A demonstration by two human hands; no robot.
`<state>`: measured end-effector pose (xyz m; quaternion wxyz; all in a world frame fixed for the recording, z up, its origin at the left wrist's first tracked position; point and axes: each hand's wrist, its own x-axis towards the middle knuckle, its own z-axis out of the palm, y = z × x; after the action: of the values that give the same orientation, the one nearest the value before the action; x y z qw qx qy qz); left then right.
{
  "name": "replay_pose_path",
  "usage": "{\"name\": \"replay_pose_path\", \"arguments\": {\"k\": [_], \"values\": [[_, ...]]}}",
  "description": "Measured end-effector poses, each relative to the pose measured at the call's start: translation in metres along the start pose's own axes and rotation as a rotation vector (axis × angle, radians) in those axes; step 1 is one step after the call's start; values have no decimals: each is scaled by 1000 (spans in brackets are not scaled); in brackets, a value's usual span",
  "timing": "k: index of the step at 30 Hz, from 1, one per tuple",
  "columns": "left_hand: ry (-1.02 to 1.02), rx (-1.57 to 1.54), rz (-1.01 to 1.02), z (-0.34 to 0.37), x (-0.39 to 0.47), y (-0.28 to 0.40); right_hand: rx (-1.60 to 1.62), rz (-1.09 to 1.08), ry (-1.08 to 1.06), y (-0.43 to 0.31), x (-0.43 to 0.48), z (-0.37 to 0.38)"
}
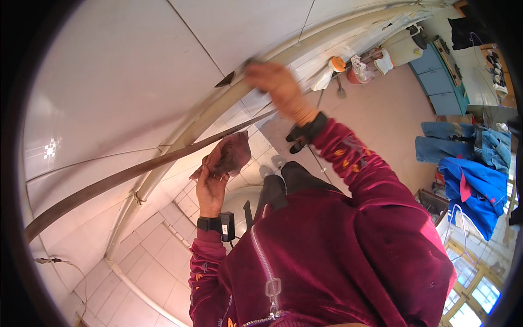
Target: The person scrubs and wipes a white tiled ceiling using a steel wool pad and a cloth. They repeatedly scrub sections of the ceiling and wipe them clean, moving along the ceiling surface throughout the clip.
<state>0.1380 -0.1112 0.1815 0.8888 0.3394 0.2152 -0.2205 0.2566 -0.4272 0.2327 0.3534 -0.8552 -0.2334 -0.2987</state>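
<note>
My left hand (211, 190) grips a crumpled pinkish-brown cloth (232, 153), which has a dark, stained patch. The cloth is just below a brown pipe or hose (163, 160) that slants across the view. My right hand (282, 88) is blurred, up at a cream pipe (216, 107) along the white tiled wall (122, 69). A dark thing (261, 88), perhaps a pad, shows at its fingers; blur hides its exact shape. Close to that hand, the wall has a dark chipped gap (225, 80). Black straps circle both wrists.
Below me lies a tiled floor (245, 163), with a pale rounded basin-like thing (241, 198) by my legs. Dark shoes (297, 141) stand ahead. To the right are a white bottle with an orange top (327, 73), a blue cabinet (439, 77) and hanging blue clothes (474, 184).
</note>
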Motion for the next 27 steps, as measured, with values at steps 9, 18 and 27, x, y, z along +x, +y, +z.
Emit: {"name": "replay_pose_path", "arguments": {"k": [9, 18, 27], "values": [[31, 21, 18, -9, -10, 2, 85, 11, 38, -66, -13, 73], [65, 46, 77, -6, -18, 5, -150, 77, 254, 1, 2, -16], [8, 127, 47, -1, -14, 4, 157, -96, -83, -86, -1, 81]]}}
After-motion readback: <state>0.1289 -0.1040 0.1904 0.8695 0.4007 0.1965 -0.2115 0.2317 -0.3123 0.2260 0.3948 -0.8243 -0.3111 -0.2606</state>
